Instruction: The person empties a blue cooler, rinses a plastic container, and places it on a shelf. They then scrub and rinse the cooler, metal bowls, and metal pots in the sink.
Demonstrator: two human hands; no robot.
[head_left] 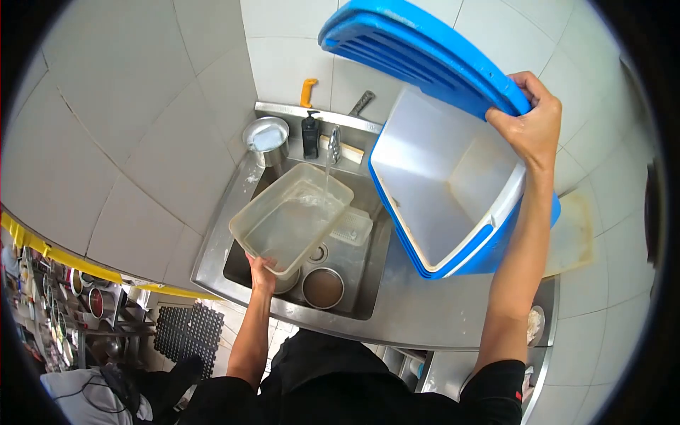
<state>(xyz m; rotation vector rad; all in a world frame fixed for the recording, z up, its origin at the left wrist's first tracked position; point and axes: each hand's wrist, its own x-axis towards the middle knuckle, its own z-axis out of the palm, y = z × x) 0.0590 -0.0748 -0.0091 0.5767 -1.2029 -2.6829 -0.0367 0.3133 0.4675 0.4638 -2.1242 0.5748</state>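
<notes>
My left hand grips the near edge of a translucent plastic tub, tilted over the sink. Water from the faucet runs into the tub. My right hand is closed on the edge of a blue lid, raised above a blue cooler with a white interior. The cooler stands on the steel counter right of the sink, its inside open to view. Beneath the tub, a round pan and a small clear container lie in the sink.
Behind the sink are a metal pot, a black pump bottle and a yellow-handled tool. A person is at the lower left, near a black floor mat and cluttered shelves.
</notes>
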